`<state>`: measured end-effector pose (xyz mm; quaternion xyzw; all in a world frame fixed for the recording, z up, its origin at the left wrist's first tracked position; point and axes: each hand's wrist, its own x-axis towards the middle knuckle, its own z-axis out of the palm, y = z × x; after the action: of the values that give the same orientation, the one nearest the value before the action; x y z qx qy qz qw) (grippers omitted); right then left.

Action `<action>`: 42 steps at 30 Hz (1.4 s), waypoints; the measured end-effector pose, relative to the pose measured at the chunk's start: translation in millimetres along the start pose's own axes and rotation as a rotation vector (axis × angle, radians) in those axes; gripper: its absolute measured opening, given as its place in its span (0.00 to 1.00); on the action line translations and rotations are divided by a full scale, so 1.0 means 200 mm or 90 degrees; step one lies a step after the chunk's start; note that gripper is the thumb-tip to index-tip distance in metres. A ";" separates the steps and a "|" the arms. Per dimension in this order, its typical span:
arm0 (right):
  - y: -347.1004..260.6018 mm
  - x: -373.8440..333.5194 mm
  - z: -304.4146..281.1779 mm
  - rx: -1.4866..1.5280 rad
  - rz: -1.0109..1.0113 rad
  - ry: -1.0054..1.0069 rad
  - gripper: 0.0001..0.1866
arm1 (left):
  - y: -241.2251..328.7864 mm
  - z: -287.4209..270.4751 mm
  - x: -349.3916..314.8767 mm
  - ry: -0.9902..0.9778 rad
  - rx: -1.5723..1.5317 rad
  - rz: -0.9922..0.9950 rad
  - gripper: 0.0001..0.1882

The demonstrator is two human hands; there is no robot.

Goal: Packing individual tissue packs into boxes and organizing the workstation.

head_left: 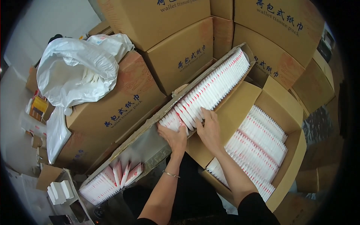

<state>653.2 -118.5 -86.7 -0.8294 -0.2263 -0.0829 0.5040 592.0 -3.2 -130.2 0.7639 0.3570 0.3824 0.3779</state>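
A long row of thin white tissue packets (213,86) with red marks stands on edge in a long, slanting trough (146,144). My left hand (175,138) grips the near end of this row, its fingers round the packets and its thumb at their side. On the row's right side, my right hand (208,129) presses bent fingers against the packets just beyond the left hand. Further down the trough, a shorter group of packets (99,187) lies apart, with several pink-edged ones leaning loose. Below my right forearm, an open carton (290,180) holds several rows of similar packets.
Large printed cartons (180,56) are stacked behind the trough. A white plastic bag (71,71) sits on a carton (131,78) at left. Small white blocks (60,190) stand on a shelf at lower left. The open carton's raised flap (236,108) borders the trough.
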 end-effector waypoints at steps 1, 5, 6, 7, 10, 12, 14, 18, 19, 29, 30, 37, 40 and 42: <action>-0.01 0.02 0.02 -0.043 -0.013 0.035 0.20 | -0.01 -0.01 0.00 -0.009 -0.026 0.015 0.49; 0.09 0.05 0.15 -0.086 -0.011 0.077 0.19 | 0.00 -0.02 -0.02 -0.023 -0.050 0.056 0.49; 0.11 0.05 0.16 -0.079 0.017 0.054 0.19 | 0.00 -0.02 -0.02 -0.021 -0.058 0.050 0.49; 0.10 0.05 0.17 -0.071 0.043 0.028 0.20 | -0.02 -0.01 -0.02 -0.016 -0.064 0.043 0.50; 0.09 0.06 0.14 -0.164 -0.137 0.094 0.19 | -0.04 -0.01 -0.03 0.000 -0.103 0.032 0.50; 0.13 0.13 0.12 -0.190 -0.148 0.115 0.19 | -0.03 -0.02 -0.04 -0.007 -0.091 0.022 0.50; 0.12 0.18 0.09 -0.213 -0.159 0.132 0.19 | -0.03 -0.03 -0.04 -0.011 -0.075 0.009 0.50; 0.12 0.23 0.07 -0.185 -0.078 -0.004 0.20 | -0.04 -0.02 -0.04 0.007 -0.101 0.014 0.51; 0.13 0.24 0.07 -0.185 -0.063 -0.006 0.19 | -0.02 -0.01 -0.04 0.005 -0.087 0.012 0.51; 0.38 0.55 -0.04 0.179 0.302 -0.055 0.34 | 0.00 0.01 -0.04 0.027 -0.064 0.048 0.51; 0.41 0.56 -0.03 0.177 0.303 -0.051 0.34 | 0.02 0.00 -0.04 0.011 -0.050 0.032 0.51; 0.44 0.64 -0.05 -0.227 0.092 0.082 0.20 | 0.02 0.00 -0.03 0.009 -0.048 0.018 0.51; 0.50 0.70 -0.07 -0.275 0.023 0.145 0.13 | 0.04 0.00 -0.03 0.008 -0.069 0.018 0.53; 0.51 0.74 -0.08 -0.269 0.045 0.074 0.10 | 0.05 -0.02 -0.02 0.001 -0.056 0.002 0.54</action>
<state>833.3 -130.0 -106.5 -0.9177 -0.1456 -0.1582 0.3340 589.4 -10.7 -121.4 0.7468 0.3387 0.3990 0.4103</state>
